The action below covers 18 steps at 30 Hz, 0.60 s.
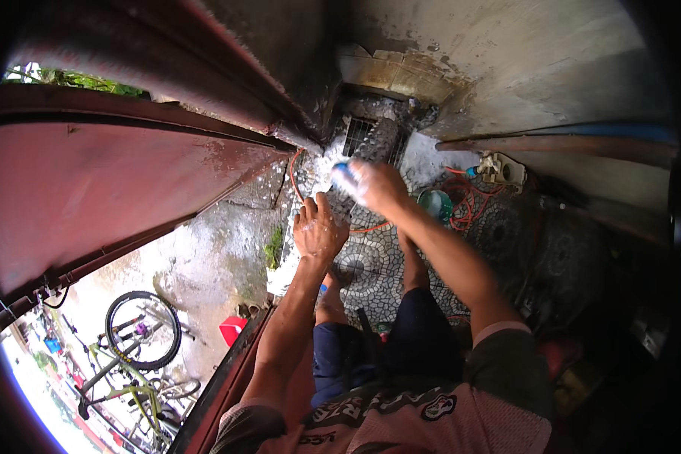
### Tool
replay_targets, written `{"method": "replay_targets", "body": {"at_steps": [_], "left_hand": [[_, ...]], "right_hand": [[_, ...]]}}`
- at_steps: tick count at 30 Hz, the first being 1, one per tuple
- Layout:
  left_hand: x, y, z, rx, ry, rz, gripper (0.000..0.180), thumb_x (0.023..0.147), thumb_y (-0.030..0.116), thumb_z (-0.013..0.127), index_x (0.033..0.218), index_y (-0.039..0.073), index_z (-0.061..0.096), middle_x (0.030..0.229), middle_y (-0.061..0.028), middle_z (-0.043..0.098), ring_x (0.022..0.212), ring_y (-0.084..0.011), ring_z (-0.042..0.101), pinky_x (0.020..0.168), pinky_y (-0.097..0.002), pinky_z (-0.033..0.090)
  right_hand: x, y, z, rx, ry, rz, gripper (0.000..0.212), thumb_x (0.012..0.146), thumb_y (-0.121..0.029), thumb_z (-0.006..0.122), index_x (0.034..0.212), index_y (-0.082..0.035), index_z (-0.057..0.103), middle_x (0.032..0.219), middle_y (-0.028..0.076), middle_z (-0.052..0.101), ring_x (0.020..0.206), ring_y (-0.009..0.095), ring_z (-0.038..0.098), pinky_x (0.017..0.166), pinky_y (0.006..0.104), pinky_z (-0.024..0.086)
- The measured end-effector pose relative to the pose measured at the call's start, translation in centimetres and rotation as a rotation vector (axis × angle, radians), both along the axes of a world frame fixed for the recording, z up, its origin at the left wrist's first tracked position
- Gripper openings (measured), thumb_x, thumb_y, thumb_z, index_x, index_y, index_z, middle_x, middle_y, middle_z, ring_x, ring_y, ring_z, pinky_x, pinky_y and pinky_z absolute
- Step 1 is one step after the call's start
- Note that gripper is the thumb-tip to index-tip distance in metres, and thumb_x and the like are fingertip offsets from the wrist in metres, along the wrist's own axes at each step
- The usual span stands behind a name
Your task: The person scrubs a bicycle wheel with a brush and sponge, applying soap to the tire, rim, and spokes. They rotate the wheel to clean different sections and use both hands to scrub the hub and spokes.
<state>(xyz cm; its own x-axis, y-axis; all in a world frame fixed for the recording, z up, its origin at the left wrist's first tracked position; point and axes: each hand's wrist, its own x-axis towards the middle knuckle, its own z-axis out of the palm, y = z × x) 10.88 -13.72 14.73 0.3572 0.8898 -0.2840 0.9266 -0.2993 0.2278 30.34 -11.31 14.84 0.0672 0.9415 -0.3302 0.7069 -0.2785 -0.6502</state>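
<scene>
My right hand (382,188) is closed around a small blue-and-white object (343,176), blurred by motion, just in front of a dark treaded tyre-like thing (380,141). That dark thing leans by a metal drain grate (356,133). My left hand (319,229) is wet and foamy, with its fingers apart and nothing in it. It hovers beside the lower edge of the dark thing. White foam and water (319,163) spread over the patterned floor between both hands.
A red metal gate (91,174) fills the left. An orange hose (465,204), a green bowl (436,204) and a white socket block (502,169) lie on the patterned tile floor (371,265). Outside stand a bicycle (132,352) and a red box (232,329).
</scene>
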Motion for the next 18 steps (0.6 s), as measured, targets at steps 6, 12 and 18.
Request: {"method": "replay_targets", "body": {"at_steps": [6, 12, 18], "left_hand": [[3.3, -1.0, 0.0, 0.058, 0.009, 0.126, 0.071, 0.072, 0.036, 0.085, 0.125, 0.003, 0.051, 0.109, -0.0172, 0.06, 0.101, -0.0373, 0.065, 0.087, -0.0483, 0.052], [5.7, 0.5, -0.8, 0.061, -0.003, 0.216, 0.068, 0.071, 0.031, 0.084, 0.125, 0.004, 0.052, 0.109, -0.0171, 0.06, 0.101, -0.0373, 0.065, 0.086, -0.0485, 0.052], [6.2, 1.8, 0.3, 0.061, 0.003, 0.302, 0.062, 0.072, 0.03, 0.084, 0.119, 0.005, 0.053, 0.107, -0.0165, 0.062, 0.102, -0.0383, 0.067, 0.088, -0.0489, 0.053]], "right_hand": [[10.9, 7.1, -6.9, -0.261, -0.121, -0.059, 0.058, 0.105, -0.063, 0.047, 0.102, -0.009, 0.07, 0.089, 0.012, 0.076, 0.08, 0.032, 0.074, 0.074, 0.0463, 0.061], [6.5, 4.5, -4.6, 0.036, 0.059, 0.031, 0.051, 0.105, -0.057, 0.055, 0.101, -0.01, 0.075, 0.07, 0.013, 0.072, 0.058, 0.031, 0.069, 0.06, 0.0445, 0.059], [5.5, 5.0, -7.6, 0.121, 0.144, -0.184, 0.065, 0.104, -0.071, 0.044, 0.091, -0.013, 0.072, 0.062, 0.009, 0.069, 0.052, 0.023, 0.066, 0.047, 0.0416, 0.053]]}}
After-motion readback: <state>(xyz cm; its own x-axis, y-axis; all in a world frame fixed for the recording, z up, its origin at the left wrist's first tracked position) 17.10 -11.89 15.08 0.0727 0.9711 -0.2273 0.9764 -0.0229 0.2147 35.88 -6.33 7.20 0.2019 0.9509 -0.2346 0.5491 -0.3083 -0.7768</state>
